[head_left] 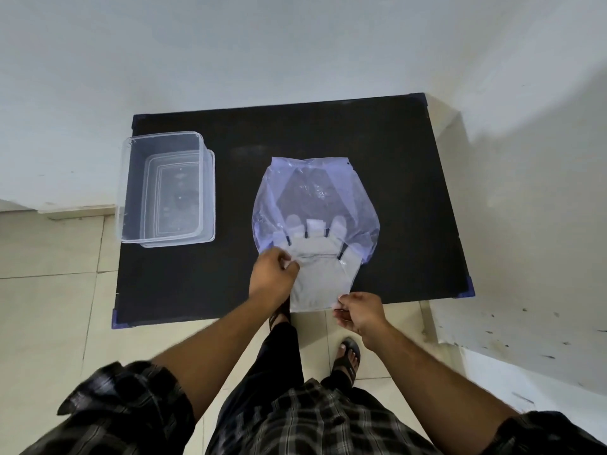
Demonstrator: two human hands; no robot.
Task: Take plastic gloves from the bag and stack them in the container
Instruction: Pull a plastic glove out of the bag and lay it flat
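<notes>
A clear bluish plastic bag [315, 198] lies flat on the black table [410, 192], its mouth toward me. A stack of pale plastic gloves [320, 277] sticks halfway out of the mouth, its fingers still inside the bag and its cuff over the table's near edge. My left hand [272, 277] pinches the left side of the bag's mouth where it overlaps the gloves. My right hand [359, 311] pinches the right corner of the cuff. A clear rectangular container [126, 192] stands at the table's left side, with nothing in it.
The table stands against a white wall and has blue corner caps [116, 318]. A pale tiled floor [49, 307] lies below, with my sandalled foot [348, 356] close to the table's near edge. A white ledge [525, 323] rises at the right.
</notes>
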